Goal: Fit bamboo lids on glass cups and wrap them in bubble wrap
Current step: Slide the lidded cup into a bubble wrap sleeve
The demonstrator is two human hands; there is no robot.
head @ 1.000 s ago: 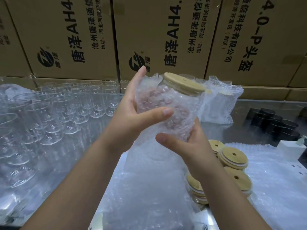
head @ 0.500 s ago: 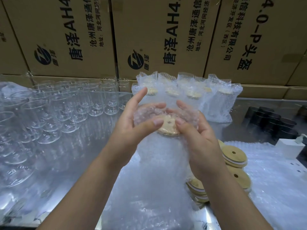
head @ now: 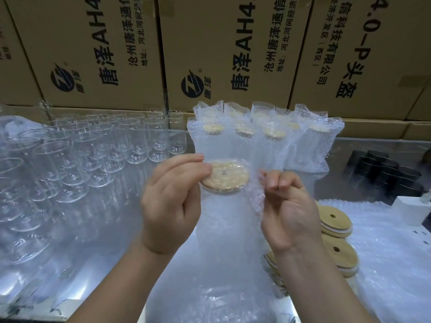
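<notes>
The wrapped glass cup (head: 224,229) stands between both hands, its bamboo lid (head: 225,177) showing through the bubble wrap (head: 255,199). At the lid's left edge the left hand (head: 172,201) pinches the wrap. Just right of the lid, the right hand (head: 289,206) pinches it with its fingers curled together.

Bright even light, glare on glass, wide-angle bending at edges.

Tan bamboo lid (head: 225,174); clear dimpled bubble wrap (head: 224,229); brown cartons (head: 98,50), black print.
</notes>
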